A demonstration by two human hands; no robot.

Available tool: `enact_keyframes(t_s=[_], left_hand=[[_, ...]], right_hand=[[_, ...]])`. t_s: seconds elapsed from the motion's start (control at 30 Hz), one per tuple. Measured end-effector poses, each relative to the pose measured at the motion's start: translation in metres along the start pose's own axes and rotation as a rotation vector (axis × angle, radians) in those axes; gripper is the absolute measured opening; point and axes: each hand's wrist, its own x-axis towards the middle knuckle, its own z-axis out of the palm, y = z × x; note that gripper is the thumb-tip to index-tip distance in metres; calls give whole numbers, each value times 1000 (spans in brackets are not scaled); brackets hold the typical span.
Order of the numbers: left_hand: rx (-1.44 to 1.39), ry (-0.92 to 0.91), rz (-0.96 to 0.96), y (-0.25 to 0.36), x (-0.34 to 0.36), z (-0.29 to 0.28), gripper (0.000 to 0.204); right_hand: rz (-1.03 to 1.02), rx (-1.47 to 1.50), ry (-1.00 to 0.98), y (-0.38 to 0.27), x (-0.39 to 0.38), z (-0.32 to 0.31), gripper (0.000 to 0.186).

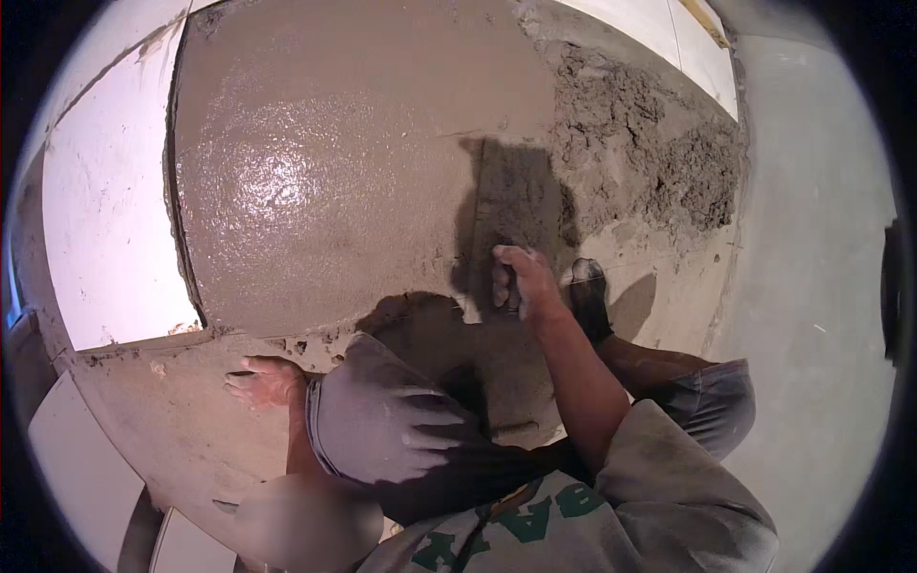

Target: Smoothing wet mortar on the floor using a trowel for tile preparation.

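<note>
My right hand (523, 282) is closed around the handle of a flat rectangular plastering trowel (519, 191). Its blade lies on the wet grey mortar, at the border between the smoothed part and a rough, lumpy part; its outline partly merges with a dark shadow. Left of the blade spreads the smoothed wet mortar bed (325, 191), shiny near its middle. My left hand (266, 382) is beside my bent knee, over the bare floor just below the mortar's near edge. Its fingers are stretched out, with nothing visible in them.
White tiles (110, 220) border the mortar on the left, and another white tile (659, 38) lies at the far right. Rough mortar (659, 143) is heaped right of the trowel. A pale wall (812, 210) stands on the right. My shoe (590, 296) is close to the trowel.
</note>
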Motion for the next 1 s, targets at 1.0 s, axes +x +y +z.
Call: enact_keyframes(t_s=[1.0], left_hand=[[35,46,49,-7,5,1,68]], right_hand=[[-203,-700,46,19,-3,111,41]])
